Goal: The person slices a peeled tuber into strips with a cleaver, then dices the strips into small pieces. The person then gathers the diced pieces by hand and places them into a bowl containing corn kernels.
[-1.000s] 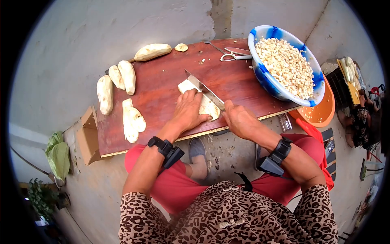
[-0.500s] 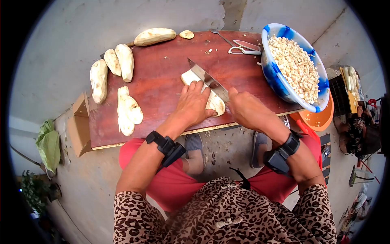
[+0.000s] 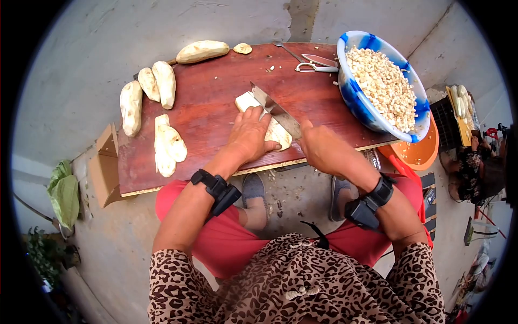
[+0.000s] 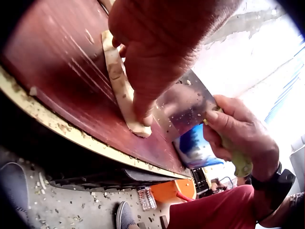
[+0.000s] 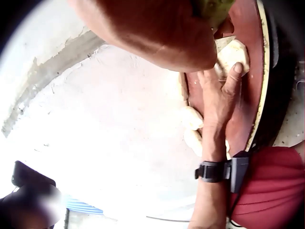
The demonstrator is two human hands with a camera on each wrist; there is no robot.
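A thick slab of peeled pale root (image 3: pixel 279 136) lies on the red-brown board. My left hand (image 3: pixel 249 135) grips it from above, with the thumb at its near end and the fingers bent over toward the far end. In my right hand (image 3: pixel 325 148) is a cleaver, held by its green handle (image 4: pixel 242 162). The broad cleaver blade (image 3: pixel 278 112) stands along the slab's right side, close to my left fingertips. The left wrist view shows bits of root stuck to the blade. My right hand hides most of the cleaver in the right wrist view.
Several whole peeled roots (image 3: pixel 130 108) and cut slices (image 3: pixel 168 146) lie at the board's left. A blue-and-white basin (image 3: pixel 353 105) of diced root stands at the right, near a peeler (image 3: pixel 318 68). An orange tub (image 3: pixel 423 151) is below. Another person sits far right.
The cleaver blade has shifted slightly right relative to the slab. My left hand keeps its hold. The head view has tilted and drifted a little.
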